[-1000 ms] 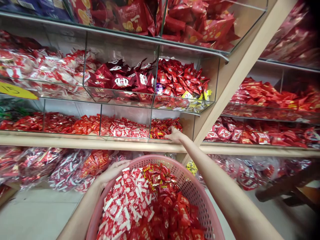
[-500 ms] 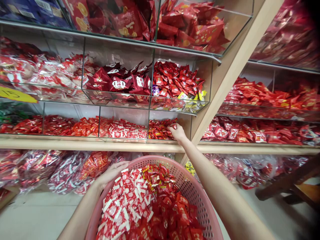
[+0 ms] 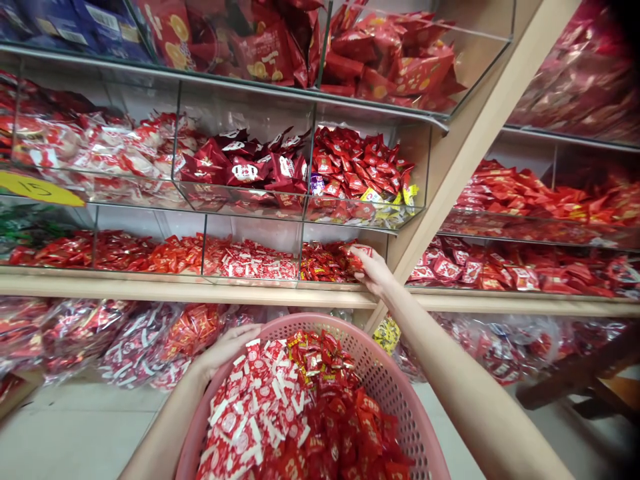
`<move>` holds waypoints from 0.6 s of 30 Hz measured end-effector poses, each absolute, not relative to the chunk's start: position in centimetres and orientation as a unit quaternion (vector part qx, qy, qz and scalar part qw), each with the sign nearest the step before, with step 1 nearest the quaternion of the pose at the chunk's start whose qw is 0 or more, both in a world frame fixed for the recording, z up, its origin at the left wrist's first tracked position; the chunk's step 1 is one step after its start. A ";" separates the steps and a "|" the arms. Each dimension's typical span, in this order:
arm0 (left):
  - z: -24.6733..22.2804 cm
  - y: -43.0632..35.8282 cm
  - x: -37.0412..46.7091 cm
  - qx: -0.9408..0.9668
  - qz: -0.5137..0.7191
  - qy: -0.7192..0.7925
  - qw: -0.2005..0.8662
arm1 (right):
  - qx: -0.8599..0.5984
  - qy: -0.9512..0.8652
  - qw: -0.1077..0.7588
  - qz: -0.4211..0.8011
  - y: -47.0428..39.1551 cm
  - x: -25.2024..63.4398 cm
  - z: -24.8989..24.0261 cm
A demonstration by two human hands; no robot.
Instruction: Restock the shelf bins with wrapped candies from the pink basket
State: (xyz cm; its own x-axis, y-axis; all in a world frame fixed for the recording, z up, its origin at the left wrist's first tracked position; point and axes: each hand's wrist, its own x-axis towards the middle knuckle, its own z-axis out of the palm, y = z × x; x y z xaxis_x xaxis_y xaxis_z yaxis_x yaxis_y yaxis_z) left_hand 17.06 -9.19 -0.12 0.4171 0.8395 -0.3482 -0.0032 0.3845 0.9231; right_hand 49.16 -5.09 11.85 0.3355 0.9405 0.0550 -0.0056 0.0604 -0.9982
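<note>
A pink perforated plastic basket (image 3: 419, 407) sits low in front of me. It holds red-and-white wrapped candies (image 3: 255, 407), red candies (image 3: 335, 433) and a smaller patch of red-and-yellow ones. My left hand (image 3: 227, 350) grips the basket's left rim, its fingers over the edge. At the right end of the lowest shelf bin row, my right hand (image 3: 376, 272) is closed around red wrapped candies (image 3: 359, 255), above the front edge of the bin. Similar red-and-yellow candies (image 3: 323, 265) lie in that bin beside the hand.
Clear dividers split the shelves above into bins of wrapped sweets (image 3: 357, 163). A slanting wooden post (image 3: 450, 190) stands to the right of my right hand. Filled plastic bags (image 3: 145, 343) lie under the wooden shelf edge (image 3: 175, 288). A dark wooden stool (image 3: 575, 373) is at lower right.
My right hand has risen slightly and moved right within the bin, and red candies now show in its fingers. The left hand stays on the basket; the view shifted a little.
</note>
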 end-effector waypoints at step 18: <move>-0.6 -9.2 17.0 0.464 0.305 0.419 0.718 | -0.524 -0.519 0.472 0.483 -16.8 46.4 2.4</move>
